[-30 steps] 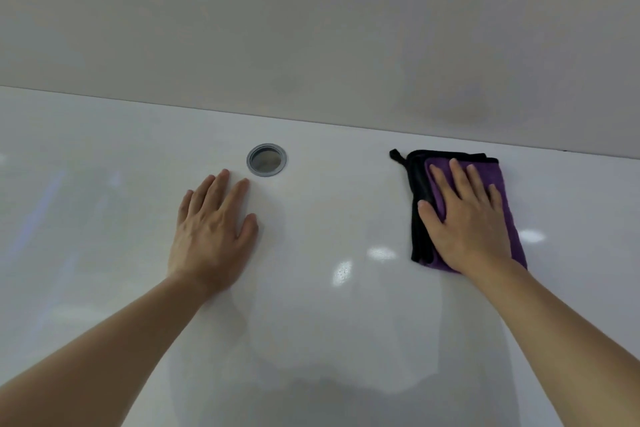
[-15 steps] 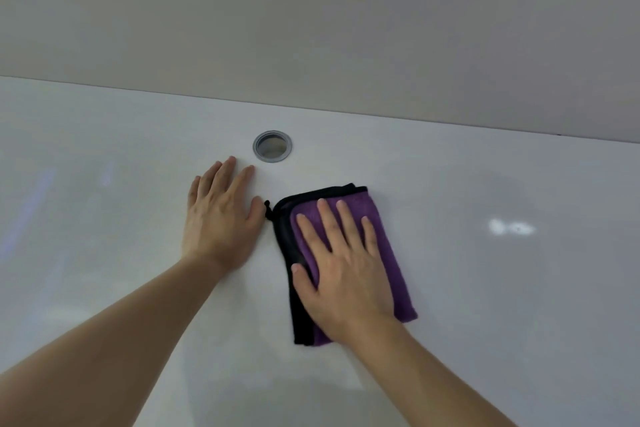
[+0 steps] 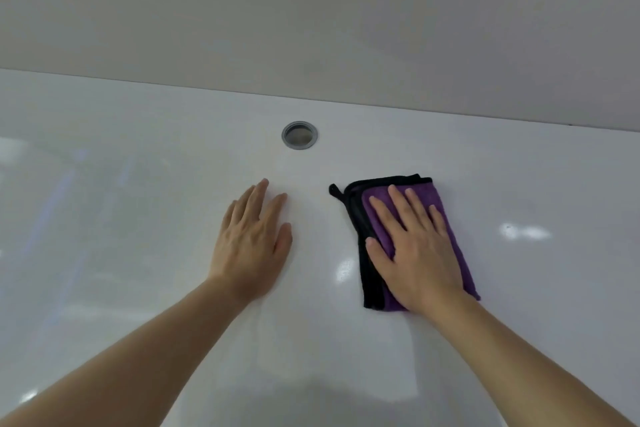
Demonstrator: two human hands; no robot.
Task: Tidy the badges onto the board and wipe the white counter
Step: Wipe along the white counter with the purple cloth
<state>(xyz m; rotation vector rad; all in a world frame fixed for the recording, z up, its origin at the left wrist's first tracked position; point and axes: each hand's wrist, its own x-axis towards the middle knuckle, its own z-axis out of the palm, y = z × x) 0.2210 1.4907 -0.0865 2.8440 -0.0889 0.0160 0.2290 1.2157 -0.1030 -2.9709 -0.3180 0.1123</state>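
A folded purple cloth (image 3: 453, 239) with black edging lies flat on the glossy white counter (image 3: 138, 218), right of centre. My right hand (image 3: 412, 246) presses down on it with straight, spread fingers. My left hand (image 3: 252, 243) rests palm-down on the bare counter a short way to the left of the cloth, fingers straight. No badges or board are in view.
A round grey metal grommet (image 3: 299, 135) is set into the counter behind my left hand. A plain grey wall (image 3: 311, 10) rises along the counter's far edge. Light reflections spot the surface.
The cloth swept left until it sat next to my left hand, then my right hand slid it back right a little. My left hand stayed flat in place.
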